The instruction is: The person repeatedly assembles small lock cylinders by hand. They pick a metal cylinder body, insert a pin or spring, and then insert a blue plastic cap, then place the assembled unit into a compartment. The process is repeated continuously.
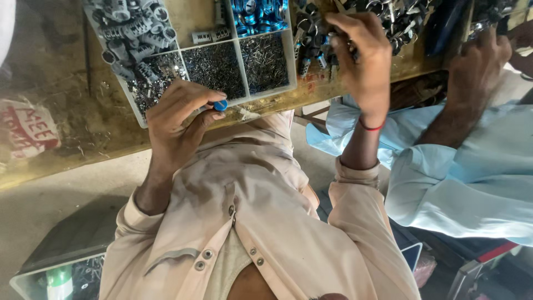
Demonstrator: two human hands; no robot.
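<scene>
Blue and round, a small cap (220, 105) sits pinched in the left hand (176, 119) just below the divided parts tray (236, 44) on the wooden bench (50, 72). Right of that tray, the right hand (363, 61) has its grip closed on a small dark part (341, 53) over a loose heap. Beyond it, a co-worker's hand (477, 66) reaches in.

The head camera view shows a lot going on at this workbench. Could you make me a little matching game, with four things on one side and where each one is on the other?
Things:
1. Small blue cap
2. Red thread band
3. Divided parts tray
4. Light blue sleeve

Places:
A. on the arm of a second person, at the right
B. on the wooden bench, holding small metal bits
C. pinched in the fingertips of the left hand
D. around the wrist of the right hand

Pairs: 1-C, 2-D, 3-B, 4-A
</scene>
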